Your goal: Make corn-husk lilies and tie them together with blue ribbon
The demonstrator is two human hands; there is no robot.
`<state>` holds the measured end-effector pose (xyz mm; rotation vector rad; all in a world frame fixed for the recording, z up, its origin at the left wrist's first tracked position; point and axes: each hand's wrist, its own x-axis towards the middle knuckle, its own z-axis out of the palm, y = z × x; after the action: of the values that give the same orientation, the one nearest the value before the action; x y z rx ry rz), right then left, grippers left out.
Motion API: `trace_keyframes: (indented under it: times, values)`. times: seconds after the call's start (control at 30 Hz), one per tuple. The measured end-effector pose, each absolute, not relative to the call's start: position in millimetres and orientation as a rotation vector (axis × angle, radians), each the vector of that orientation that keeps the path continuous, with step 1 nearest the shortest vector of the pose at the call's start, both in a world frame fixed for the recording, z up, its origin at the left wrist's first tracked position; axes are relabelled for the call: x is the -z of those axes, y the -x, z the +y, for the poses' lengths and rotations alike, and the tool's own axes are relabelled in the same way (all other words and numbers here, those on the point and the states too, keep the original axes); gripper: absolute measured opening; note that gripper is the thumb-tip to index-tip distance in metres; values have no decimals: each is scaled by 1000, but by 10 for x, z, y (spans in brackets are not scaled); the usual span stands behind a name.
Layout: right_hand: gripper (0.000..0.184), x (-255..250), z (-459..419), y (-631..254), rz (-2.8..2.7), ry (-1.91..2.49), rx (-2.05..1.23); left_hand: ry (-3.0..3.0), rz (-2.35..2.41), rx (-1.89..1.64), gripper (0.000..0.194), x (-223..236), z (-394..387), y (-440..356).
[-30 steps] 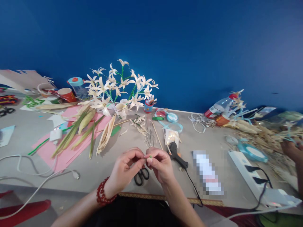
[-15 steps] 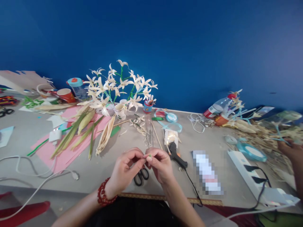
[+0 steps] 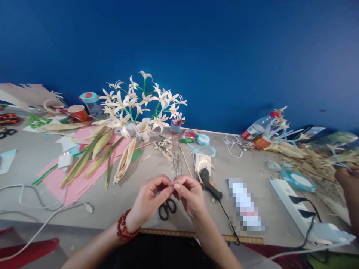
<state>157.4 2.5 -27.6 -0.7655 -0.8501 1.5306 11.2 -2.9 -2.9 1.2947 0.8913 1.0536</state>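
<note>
plainly, right fingers (image 3: pixel 183 191) pinch a green bit (image 3: pixel 178 182), left fingers (image 3: pixel 165 192) pressed together beside it.

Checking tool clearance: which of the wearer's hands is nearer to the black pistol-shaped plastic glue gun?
Right. The right hand is just left of the black glue gun; the left hand, wearing the red beaded bracelet, is farther left, beyond the right hand.

Lit softly and evenly over the desk (image 3: pixel 120 209), darkening up the blue wall (image 3: pixel 196 56), with shadow behind the bottle (image 3: pixel 254 130) at the far edge. Smeared and stretched around the husks (image 3: pixel 316 160) near the right edge, masked by a pixelated block (image 3: pixel 246 205) nearer the front. Too soft to resolve the green piece (image 3: pixel 178 183) at the fingers (image 3: pixel 188 181).
</note>
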Motion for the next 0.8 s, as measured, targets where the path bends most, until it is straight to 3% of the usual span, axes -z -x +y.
trace_keyframes:
  times: [0.8]
  values:
    - [17, 367, 82, -1631, -865, 849, -1483, -1564, 1154, -1136, 12, 191, -35, -171]
